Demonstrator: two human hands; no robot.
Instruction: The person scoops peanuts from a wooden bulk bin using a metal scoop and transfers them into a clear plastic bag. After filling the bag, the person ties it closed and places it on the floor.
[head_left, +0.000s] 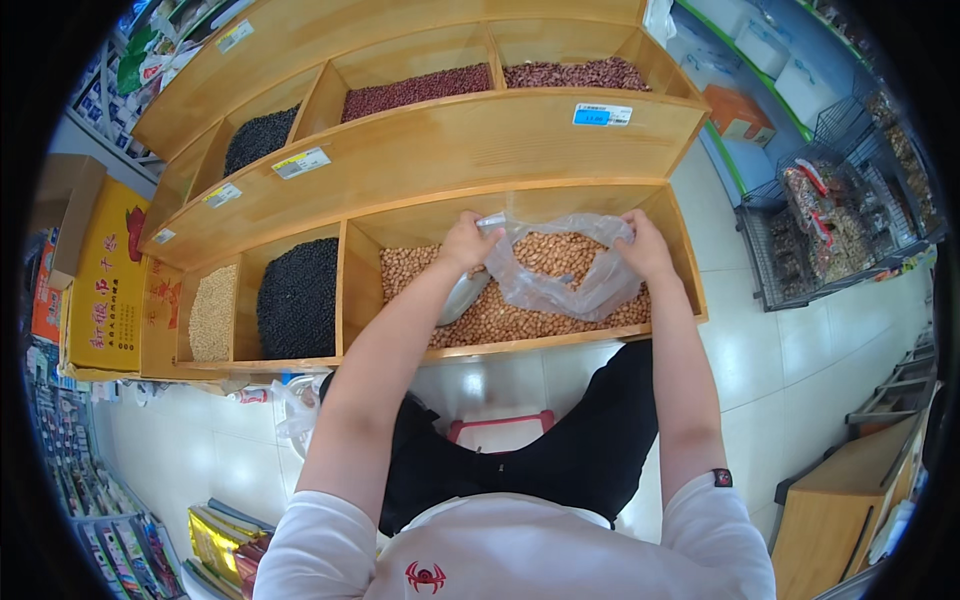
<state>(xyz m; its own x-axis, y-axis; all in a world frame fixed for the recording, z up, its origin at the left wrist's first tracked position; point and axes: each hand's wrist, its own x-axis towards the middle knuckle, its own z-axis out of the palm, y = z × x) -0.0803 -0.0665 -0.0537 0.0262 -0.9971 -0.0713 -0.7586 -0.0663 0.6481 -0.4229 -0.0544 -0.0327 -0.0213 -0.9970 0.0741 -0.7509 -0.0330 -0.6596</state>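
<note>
A clear plastic bag (600, 289) hangs spread between both hands, its mouth facing up. My left hand (466, 244) grips the bag's left rim, where a shiny silvery piece (492, 220) shows at the fingertips. On the opposite rim, my right hand (640, 244) pinches the plastic. Light brown peanuts or beans (510, 322) fill the wooden compartment below the bag. More show within the bag's mouth; I cannot tell whether they lie inside it or are seen through it. A metal scoop (463, 298) rests on them beneath my left wrist, its handle hidden.
Neighbouring compartments of the tiered wooden display (450, 157) hold black beans (298, 300), pale grains or beans (214, 315) and red beans (420, 90). A yellow carton (105, 285) stands at left. Wire baskets (817, 232) with bagged goods stand at right. A red-framed stool (501, 424) shows between the legs.
</note>
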